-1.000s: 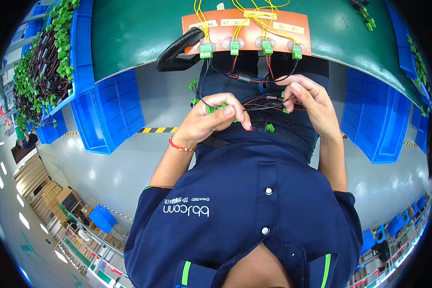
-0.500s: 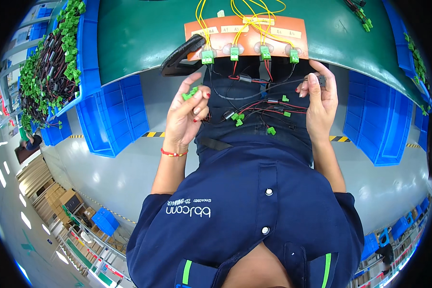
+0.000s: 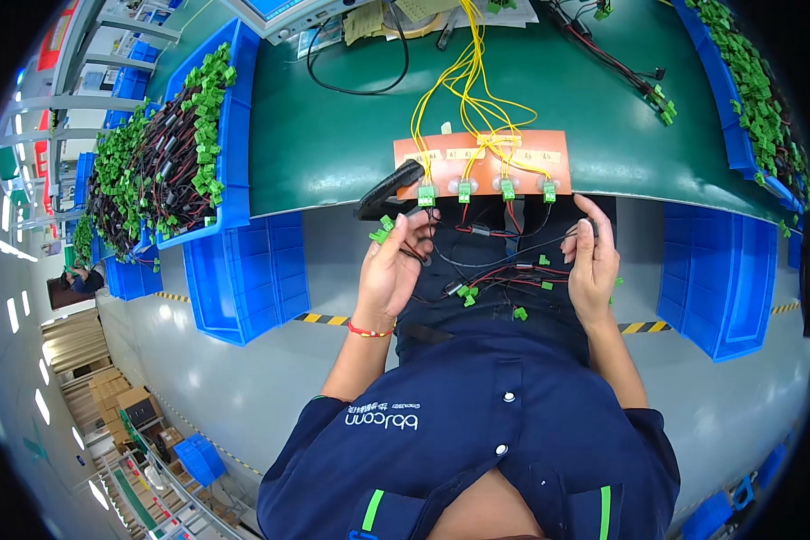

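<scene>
My left hand (image 3: 392, 268) is closed on a wire harness with small green terminal connectors (image 3: 382, 229) sticking out beside its thumb. Its fingertips are close to the leftmost green socket (image 3: 427, 195) on an orange board (image 3: 441, 144). My right hand (image 3: 594, 268) has curled fingers around the end of a thin black cable (image 3: 522, 251); its forefinger points up by the board's right corner. Several green sockets line the board's front edge, with red and black leads hanging from them. More red-black harnesses with green connectors (image 3: 467, 294) lie across my lap.
Yellow wires (image 3: 472, 85) run from the board over the green table (image 3: 333, 135). A black angled piece (image 3: 387, 191) stands at the board's left. Blue bins full of harnesses flank me, left (image 3: 236, 135) and right (image 3: 729, 117). Other harnesses (image 3: 616, 67) lie at the back right.
The view has tipped up, showing more of the table. My left hand, still with the green connectors, has come nearer the board's leftmost socket. My right hand stays beside the board's right end.
</scene>
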{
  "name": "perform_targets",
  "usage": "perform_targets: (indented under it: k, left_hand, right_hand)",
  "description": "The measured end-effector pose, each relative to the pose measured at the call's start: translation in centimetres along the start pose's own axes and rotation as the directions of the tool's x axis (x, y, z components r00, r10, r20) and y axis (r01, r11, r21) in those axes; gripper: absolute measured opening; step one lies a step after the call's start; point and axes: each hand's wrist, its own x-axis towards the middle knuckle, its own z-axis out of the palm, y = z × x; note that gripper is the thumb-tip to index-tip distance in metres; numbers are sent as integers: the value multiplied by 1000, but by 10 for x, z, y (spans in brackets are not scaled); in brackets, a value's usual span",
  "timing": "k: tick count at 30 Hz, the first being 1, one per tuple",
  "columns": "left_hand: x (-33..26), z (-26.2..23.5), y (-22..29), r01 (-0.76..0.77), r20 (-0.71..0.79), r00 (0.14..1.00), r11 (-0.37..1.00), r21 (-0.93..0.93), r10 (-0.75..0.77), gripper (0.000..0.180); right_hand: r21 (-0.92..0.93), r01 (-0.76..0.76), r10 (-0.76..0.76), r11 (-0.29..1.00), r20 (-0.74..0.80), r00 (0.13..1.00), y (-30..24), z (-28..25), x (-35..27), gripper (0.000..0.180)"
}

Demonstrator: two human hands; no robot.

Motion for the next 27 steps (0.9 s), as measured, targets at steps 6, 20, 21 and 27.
perform_targets:
  k: [6, 20, 21, 27]
  left_hand:
    - [8, 25, 8, -108, 317, 948, 966, 234, 29, 48]
    - [3, 23, 7, 268, 365, 890, 961, 63, -272, 27]
    - [-7, 22, 7, 252, 384, 879, 959, 129, -282, 28]
    - [-39, 3, 27, -27, 463, 886, 995, 94, -20, 31]
  right_hand:
    - [42, -22, 21, 999, 29, 999, -3, 5, 0, 33]
    - [468, -516, 138, 718, 630, 764, -25, 33, 18, 34]
    - [485, -528, 114, 697, 652, 750, -21, 33, 15, 35]
    - [270, -291, -51, 918, 808, 586, -33, 29, -10, 29]
